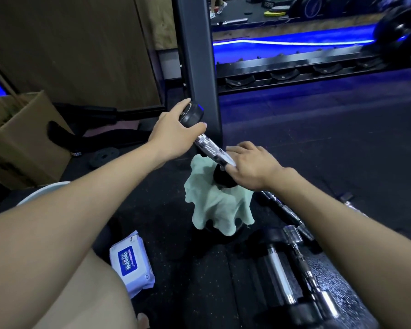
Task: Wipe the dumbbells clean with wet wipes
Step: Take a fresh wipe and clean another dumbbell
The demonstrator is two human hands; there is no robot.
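A small dumbbell with black ends and a chrome handle is held tilted above the floor. My left hand grips its upper black end. My right hand holds a white wet wipe wrapped against the lower part of the chrome handle. The dumbbell's lower end rests on a pale green cloth draped over a dark object on the floor. A blue and white wet wipes pack lies on the black mat near my left knee.
Other chrome-handled dumbbells lie on the mat at the lower right. A dark rack post stands just behind the held dumbbell, with a dumbbell rack to its right. A cardboard box stands at the left, a white basin rim beside it.
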